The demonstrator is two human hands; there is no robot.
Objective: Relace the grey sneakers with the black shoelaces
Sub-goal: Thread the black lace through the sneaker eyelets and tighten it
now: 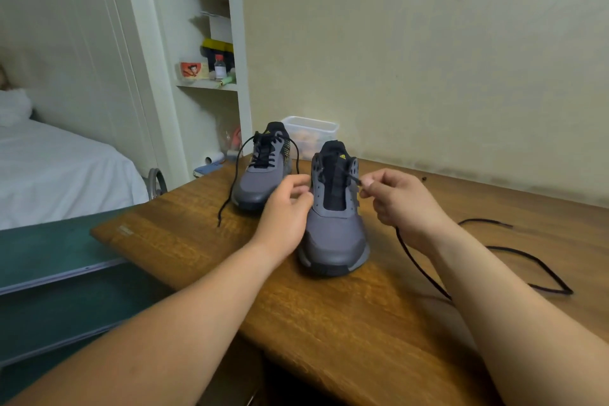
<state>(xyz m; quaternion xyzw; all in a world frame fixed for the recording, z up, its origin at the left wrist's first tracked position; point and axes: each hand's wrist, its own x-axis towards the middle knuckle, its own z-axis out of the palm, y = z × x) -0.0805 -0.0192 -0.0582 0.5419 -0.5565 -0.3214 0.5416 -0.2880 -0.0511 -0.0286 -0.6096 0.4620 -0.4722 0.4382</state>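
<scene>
- Sneakers, grey, two, upright on the wooden worktop (329, 323) with toes toward the viewer: the far sneaker (260, 181) stands back and to the left and is already laced in black, its lace ends hanging loose onto the worktop; the near sneaker (333, 234) stands between the two hands, its eyelets mostly bare.
- Right hand (402, 204): grip closed in a fine pinch of thumb and forefinger on the tip of the loose black shoelace (417, 265), held just beside the upper right eyelets. The rest of the lace drops below the wrist and trails in slack loops across the worktop to the right.
- Left hand (285, 211): fingers curled against the near sneaker's left eyelet flap, apparently pinching it to steady the shoe.
- Handling, lace: judged light, limp and thin. It cannot be pushed from behind, so only the stiffened tip is worth holding, close to its end.
- Handling, sneaker: judged light with a soft, yielding upper. It may slide or tip when the lace is drawn, so hold it at the flap beside the eyelet being threaded.
</scene>
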